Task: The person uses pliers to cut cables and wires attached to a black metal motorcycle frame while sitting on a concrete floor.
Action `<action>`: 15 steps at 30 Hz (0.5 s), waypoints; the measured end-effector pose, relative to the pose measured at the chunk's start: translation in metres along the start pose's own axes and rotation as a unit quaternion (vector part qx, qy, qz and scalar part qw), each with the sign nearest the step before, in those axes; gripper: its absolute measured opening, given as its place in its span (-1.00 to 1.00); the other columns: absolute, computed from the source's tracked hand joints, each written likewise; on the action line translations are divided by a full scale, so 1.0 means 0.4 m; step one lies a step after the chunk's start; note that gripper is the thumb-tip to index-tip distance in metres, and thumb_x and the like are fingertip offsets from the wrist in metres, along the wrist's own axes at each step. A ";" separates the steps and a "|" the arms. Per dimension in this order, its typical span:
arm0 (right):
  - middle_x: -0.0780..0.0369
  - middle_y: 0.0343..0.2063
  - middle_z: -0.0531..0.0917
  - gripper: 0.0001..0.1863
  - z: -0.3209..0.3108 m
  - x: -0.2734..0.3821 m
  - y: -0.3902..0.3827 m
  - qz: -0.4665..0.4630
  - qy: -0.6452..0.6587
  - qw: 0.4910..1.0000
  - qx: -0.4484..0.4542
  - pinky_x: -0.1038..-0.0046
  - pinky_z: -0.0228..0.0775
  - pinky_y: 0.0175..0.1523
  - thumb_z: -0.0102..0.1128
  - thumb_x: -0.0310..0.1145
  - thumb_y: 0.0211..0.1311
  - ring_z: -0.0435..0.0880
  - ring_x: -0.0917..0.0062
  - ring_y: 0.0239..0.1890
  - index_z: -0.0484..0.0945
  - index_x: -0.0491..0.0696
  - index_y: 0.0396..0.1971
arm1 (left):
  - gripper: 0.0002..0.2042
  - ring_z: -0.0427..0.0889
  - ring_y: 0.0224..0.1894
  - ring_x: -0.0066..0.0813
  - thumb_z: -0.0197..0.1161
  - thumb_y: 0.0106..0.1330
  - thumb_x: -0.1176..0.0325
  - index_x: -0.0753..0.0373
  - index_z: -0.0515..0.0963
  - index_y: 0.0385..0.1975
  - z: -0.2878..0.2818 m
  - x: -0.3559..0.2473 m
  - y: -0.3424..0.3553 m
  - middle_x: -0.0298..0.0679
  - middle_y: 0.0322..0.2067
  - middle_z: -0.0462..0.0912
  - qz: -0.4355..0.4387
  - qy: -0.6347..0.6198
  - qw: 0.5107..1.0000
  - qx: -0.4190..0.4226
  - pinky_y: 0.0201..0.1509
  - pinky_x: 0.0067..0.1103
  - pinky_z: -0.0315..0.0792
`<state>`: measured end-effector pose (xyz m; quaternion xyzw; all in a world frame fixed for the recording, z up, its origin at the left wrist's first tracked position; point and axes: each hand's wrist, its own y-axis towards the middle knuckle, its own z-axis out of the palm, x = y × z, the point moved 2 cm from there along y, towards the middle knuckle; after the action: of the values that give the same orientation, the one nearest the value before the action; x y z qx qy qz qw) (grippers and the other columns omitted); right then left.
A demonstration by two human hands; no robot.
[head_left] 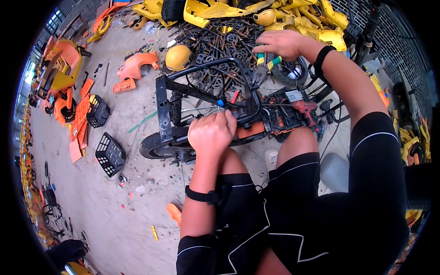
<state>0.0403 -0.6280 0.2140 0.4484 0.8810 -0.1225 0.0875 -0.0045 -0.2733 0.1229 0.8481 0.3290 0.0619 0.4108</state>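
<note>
My right hand [285, 44] is raised over a pair of large pliers or cutters [260, 73] with green and yellow handles, its fingers closed around them. The tool's jaws point down beside the bent tube of a black metal frame [220, 61]. My left hand [211, 132] makes a fist at the near side of this frame; whatever lies inside it is hidden. Just beyond that fist are a blue-capped part [220, 103] and thin cables. The frame belongs to a partly stripped vehicle with a black wheel [153, 145] on its left.
A red power drill [305, 110] lies on the vehicle's right part. Beyond is a heap of dark metal parts [220, 39], with a yellow helmet-like shell [178, 57] beside it and yellow panels [316, 23] behind. Black baskets [110, 155] and orange panels [137, 65] lie left.
</note>
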 end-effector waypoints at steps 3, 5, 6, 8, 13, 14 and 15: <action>0.17 0.11 0.54 0.01 0.007 0.028 -0.038 0.023 0.000 0.999 -0.024 0.21 0.44 0.31 0.47 -0.61 -0.28 0.52 0.16 0.24 0.38 0.09 0.38 | -0.63 0.53 -0.72 -0.35 0.30 0.27 0.25 0.05 0.43 -0.80 0.009 0.004 -0.003 -0.34 -0.76 0.53 0.008 0.012 1.000 -0.021 -0.55 -0.41 0.33; 0.11 -0.03 0.57 -0.02 0.033 0.074 -0.108 0.094 0.052 0.994 0.015 0.16 0.46 0.18 0.46 -0.53 -0.24 0.57 0.11 0.06 0.34 -0.01 0.38 | -0.63 0.53 -0.72 -0.35 0.31 0.26 0.25 0.05 0.43 -0.80 0.010 0.005 -0.004 -0.35 -0.77 0.51 0.007 0.010 1.000 -0.028 -0.55 -0.42 0.32; 0.05 -0.06 0.56 -0.04 0.039 0.140 -0.141 0.162 0.108 0.980 0.033 0.12 0.46 0.15 0.44 -0.50 -0.19 0.57 0.06 0.03 0.30 -0.05 0.38 | -0.63 0.53 -0.72 -0.35 0.31 0.26 0.25 0.05 0.42 -0.80 0.007 0.014 -0.006 -0.35 -0.77 0.50 0.005 0.015 0.999 -0.031 -0.55 -0.42 0.32; -0.07 -0.03 0.57 -0.09 0.058 0.331 -0.216 0.302 0.207 0.930 -0.023 0.05 0.45 0.17 0.35 -0.52 -0.08 0.58 -0.05 0.07 0.23 -0.10 0.40 | -0.63 0.52 -0.73 -0.35 0.31 0.26 0.25 0.05 0.42 -0.80 0.014 0.014 -0.010 -0.36 -0.78 0.49 0.007 0.013 0.999 -0.033 -0.57 -0.42 0.31; -0.18 -0.03 0.58 -0.06 -0.013 0.483 -0.207 0.442 0.260 0.858 0.012 0.04 0.46 0.19 0.35 -0.47 -0.04 0.59 -0.10 0.08 0.17 -0.14 0.43 | -0.66 0.53 -0.70 -0.32 0.29 0.29 0.29 0.07 0.47 -0.76 0.000 0.009 -0.007 -0.34 -0.76 0.52 -0.005 0.006 1.000 -0.005 -0.52 -0.40 0.35; -0.12 -0.02 0.58 -0.04 -0.016 0.431 -0.205 0.413 0.238 0.878 0.029 0.06 0.48 0.18 0.37 -0.50 -0.10 0.59 -0.07 0.08 0.20 -0.12 0.43 | -0.66 0.53 -0.70 -0.32 0.29 0.29 0.29 0.07 0.46 -0.76 -0.004 0.015 -0.007 -0.35 -0.76 0.52 -0.009 0.012 1.000 -0.006 -0.52 -0.40 0.35; -0.04 -0.04 0.58 -0.03 -0.004 0.361 -0.201 0.353 0.198 0.914 0.026 0.10 0.49 0.17 0.40 -0.49 -0.13 0.60 -0.02 0.06 0.23 -0.08 0.42 | -0.65 0.52 -0.71 -0.34 0.29 0.28 0.28 0.06 0.44 -0.78 0.000 0.019 -0.014 -0.36 -0.76 0.51 -0.009 0.021 1.000 -0.008 -0.54 -0.41 0.32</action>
<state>-0.1089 -0.5623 0.1883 0.7475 0.6611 -0.0152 -0.0626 -0.0015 -0.2659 0.1174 0.8403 0.3445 0.0782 0.4113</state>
